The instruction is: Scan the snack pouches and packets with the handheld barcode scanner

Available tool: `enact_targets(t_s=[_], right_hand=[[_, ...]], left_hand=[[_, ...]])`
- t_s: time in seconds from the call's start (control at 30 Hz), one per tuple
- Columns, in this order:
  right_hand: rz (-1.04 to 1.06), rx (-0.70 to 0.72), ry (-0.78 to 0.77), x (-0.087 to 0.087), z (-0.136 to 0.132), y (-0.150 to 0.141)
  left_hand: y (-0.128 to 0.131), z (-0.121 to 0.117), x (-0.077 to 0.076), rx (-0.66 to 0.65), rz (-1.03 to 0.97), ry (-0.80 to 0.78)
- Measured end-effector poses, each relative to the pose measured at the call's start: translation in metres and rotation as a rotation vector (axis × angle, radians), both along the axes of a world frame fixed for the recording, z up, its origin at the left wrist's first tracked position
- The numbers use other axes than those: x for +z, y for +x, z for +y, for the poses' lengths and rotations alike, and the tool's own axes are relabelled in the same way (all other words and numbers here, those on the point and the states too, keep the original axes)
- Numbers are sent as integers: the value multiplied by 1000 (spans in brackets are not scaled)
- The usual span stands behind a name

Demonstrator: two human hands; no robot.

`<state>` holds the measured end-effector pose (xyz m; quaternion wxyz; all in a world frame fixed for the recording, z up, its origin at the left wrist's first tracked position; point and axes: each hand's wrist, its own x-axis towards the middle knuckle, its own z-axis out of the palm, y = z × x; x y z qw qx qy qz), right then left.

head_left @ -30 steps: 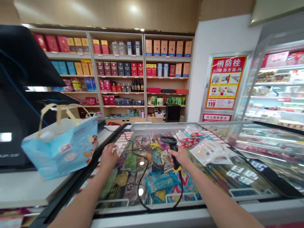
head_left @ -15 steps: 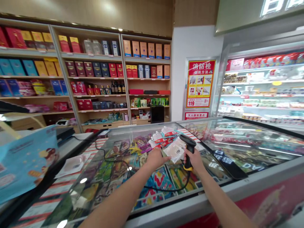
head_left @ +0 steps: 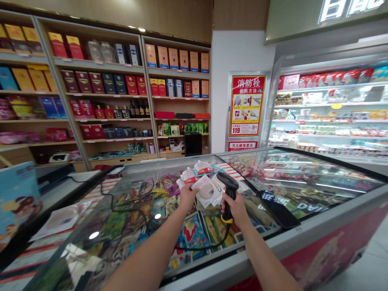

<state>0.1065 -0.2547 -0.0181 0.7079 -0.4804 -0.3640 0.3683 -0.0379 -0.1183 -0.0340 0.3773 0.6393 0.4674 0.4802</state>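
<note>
My right hand (head_left: 235,208) is wrapped round the grip of a black barcode scanner (head_left: 229,186) with a yellow band at its base. The scanner's head tilts toward the left, over the packets. My left hand (head_left: 188,198) pinches the left edge of a clear, white-backed packet (head_left: 206,191) with something round and pale inside. Behind this packet, partly overlapped, lie several white and red pouches (head_left: 202,167). All of them rest on the glass lid of a chest freezer (head_left: 129,178). The scanner's black cable (head_left: 209,247) loops across the glass below my hands.
Bagged ice creams (head_left: 194,234) show through the glass. A black sign strip (head_left: 279,210) lies along the freezer's right part. Another clear packet (head_left: 62,216) and a blue bag (head_left: 20,202) stand at left. Shelves of boxed goods (head_left: 107,83) and a lit chiller (head_left: 333,109) are behind.
The view has swung right. My left hand has gone from spread over the packets to pinching the clear packet, whose round content now shows more. The scanner stays in my right hand.
</note>
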Motion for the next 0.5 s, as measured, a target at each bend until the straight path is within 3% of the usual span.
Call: enact_targets(t_s=[0.1,0.17,0.33,0.5], right_hand=[[-5,76,-34,2,-4,-2],[-12,155,-70,1,-6,-2],[-56,391,-185,-5,-8,-4],[-91,443,-235,-6,-9,-5]], left_hand=[[-7,13,-4,18,-319,18],[-10,17,-4,50,-392,57],[-15,19,-2,204,-319,122],[-19,21,-2,318,-246,110]])
